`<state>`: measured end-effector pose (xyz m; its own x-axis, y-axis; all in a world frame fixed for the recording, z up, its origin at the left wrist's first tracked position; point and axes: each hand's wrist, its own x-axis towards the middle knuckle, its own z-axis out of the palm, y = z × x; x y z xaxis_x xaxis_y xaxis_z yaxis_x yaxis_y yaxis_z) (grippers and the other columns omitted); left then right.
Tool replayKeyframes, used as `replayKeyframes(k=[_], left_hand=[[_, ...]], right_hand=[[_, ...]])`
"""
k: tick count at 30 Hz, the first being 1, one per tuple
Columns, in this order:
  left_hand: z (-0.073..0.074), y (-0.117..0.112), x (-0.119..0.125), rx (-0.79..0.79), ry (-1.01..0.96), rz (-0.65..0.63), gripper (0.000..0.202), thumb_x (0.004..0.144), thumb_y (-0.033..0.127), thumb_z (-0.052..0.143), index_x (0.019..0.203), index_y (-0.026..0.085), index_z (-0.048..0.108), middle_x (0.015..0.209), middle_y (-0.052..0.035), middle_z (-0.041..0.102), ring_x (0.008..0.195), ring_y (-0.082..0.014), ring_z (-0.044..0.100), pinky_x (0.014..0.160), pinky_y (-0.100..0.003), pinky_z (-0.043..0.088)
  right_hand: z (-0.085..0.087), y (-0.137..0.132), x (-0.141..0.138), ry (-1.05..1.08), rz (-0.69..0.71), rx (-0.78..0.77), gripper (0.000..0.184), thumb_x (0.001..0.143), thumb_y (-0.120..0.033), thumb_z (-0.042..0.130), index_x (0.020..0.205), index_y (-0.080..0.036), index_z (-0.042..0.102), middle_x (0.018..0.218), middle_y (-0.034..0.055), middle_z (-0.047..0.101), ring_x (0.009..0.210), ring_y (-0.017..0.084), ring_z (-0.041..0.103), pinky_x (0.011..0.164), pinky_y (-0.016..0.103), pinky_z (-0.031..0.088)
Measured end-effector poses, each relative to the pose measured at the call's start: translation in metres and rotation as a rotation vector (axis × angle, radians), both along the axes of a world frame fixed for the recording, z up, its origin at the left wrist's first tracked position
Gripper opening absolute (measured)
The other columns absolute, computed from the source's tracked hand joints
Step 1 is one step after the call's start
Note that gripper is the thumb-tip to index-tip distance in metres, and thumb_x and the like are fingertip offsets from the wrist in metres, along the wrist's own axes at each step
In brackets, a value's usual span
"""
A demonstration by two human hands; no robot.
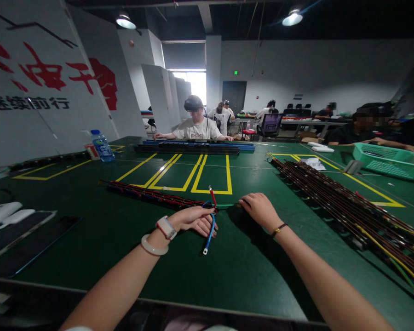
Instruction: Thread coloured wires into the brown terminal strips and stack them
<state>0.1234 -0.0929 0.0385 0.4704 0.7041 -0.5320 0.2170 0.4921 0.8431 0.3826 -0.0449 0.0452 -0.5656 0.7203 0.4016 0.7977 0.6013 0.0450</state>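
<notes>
A long dark wire harness [158,196] lies across the green table, with separate coloured wires fanning out at its right end. My left hand [197,220] is closed around this end, palm turned partly up. From its fingers a blue wire [212,226] with a metal lug bends down toward me, and a short red wire [213,196], also metal-tipped, points up. A green wire [227,206] runs right from the bundle to my right hand [258,209], whose fingertips are pinched on its end. The tip of that wire is hidden under the fingers.
Many harnesses [317,193] lie in a pile at right, near a green basket [389,161]. Phones [37,246] rest at left; a water bottle [102,146] stands farther back. Yellow tape [229,174] marks the table [179,280]. Across it sits a person [202,128] behind dark strips [193,148].
</notes>
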Motion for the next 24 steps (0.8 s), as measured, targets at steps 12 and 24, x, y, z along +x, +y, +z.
replayKeyframes(k=[12,24], left_hand=[[-0.006,-0.006,-0.001,0.0,-0.157,0.06,0.021,0.076,0.025,0.06,0.087,0.009,0.066,0.078,-0.0129,0.069,0.071,-0.0203,0.067,0.07,-0.033,0.052],[-0.015,-0.007,0.01,0.078,-0.086,0.101,0.035,0.072,0.04,0.07,0.083,0.008,0.062,0.073,-0.0133,0.068,0.063,-0.0185,0.066,0.064,-0.029,0.053]], right_hand=[[0.043,-0.04,-0.063,0.559,0.537,-0.442,0.058,0.088,-0.037,0.053,0.14,-0.025,0.031,0.142,0.0101,0.037,0.125,0.018,0.044,0.102,0.036,0.038],[0.061,-0.011,-0.054,0.63,0.334,-0.441,0.029,0.08,-0.021,0.058,0.105,-0.019,0.044,0.092,0.0028,0.067,0.086,0.014,0.064,0.075,0.025,0.048]])
